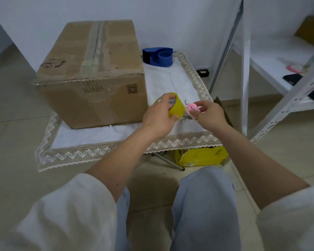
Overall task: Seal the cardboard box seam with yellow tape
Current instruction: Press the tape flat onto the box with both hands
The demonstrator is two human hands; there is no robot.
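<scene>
A closed cardboard box [91,73] stands on the left of a small table covered with a white lace-edged cloth [91,136]. Its top seam [96,46] runs away from me and carries old clear tape. My left hand [159,117] grips a roll of yellow tape [177,107] just to the right of the box's front face, fingers through its core. My right hand [208,115] pinches a small pink cutter [192,109] that touches the roll's right side.
A blue tape dispenser [159,56] sits at the table's back, right of the box. A white metal shelf rack [279,73] stands to the right with small items on it. A yellow box [203,157] lies on the floor under the table's front right.
</scene>
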